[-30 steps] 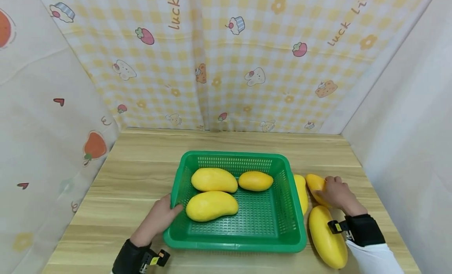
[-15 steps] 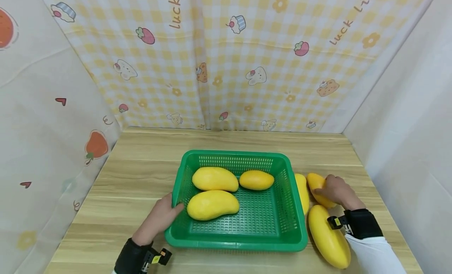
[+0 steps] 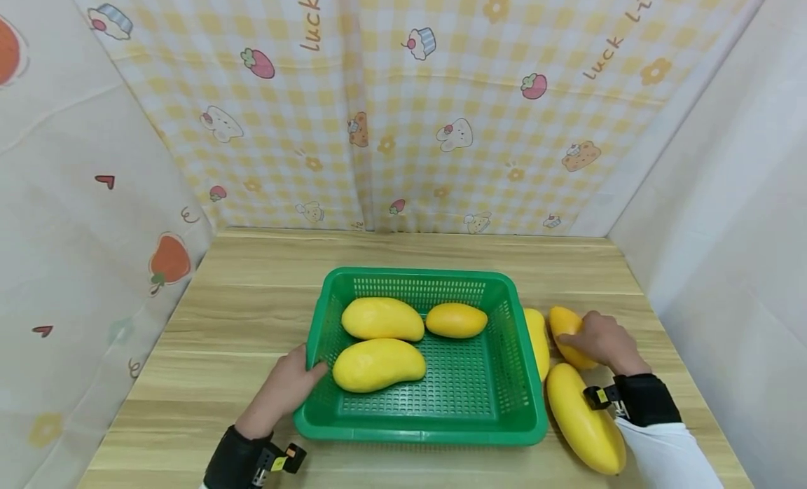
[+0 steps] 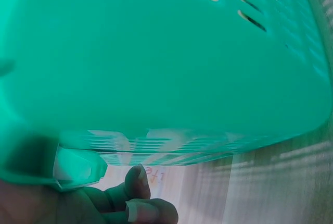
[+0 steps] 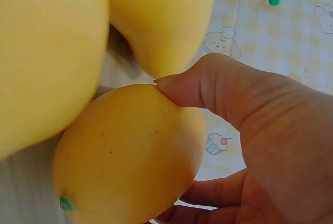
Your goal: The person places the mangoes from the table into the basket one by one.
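Note:
Toward the right of the table my right hand [image 3: 605,342] grips a small orange-yellow mango [image 5: 130,151], thumb on one side and fingers on the other in the right wrist view. A green stem nub shows on its skin. Beside it lie a large yellow mango [image 3: 585,422] and another yellow mango [image 3: 536,342], partly hidden by the basket. My left hand [image 3: 284,391] holds the left rim of a green plastic basket [image 3: 422,434], thumb over the edge. In the left wrist view its fingers [image 4: 143,211] curl below the rim. Two large yellow mangoes [image 3: 381,319] and a smaller one [image 3: 457,321] lie inside.
The wood-grain table [image 3: 252,300] ends at a checked cloth wall [image 3: 403,125] behind. White cloth stands along the left and right sides. Bare basket floor [image 3: 441,391] shows at the front right, and bare wood lies left of and behind the basket.
The large mango near my right wrist has shifted slightly left and away from me. My right hand keeps its grip on the small mango with little movement. The left hand and basket stay put.

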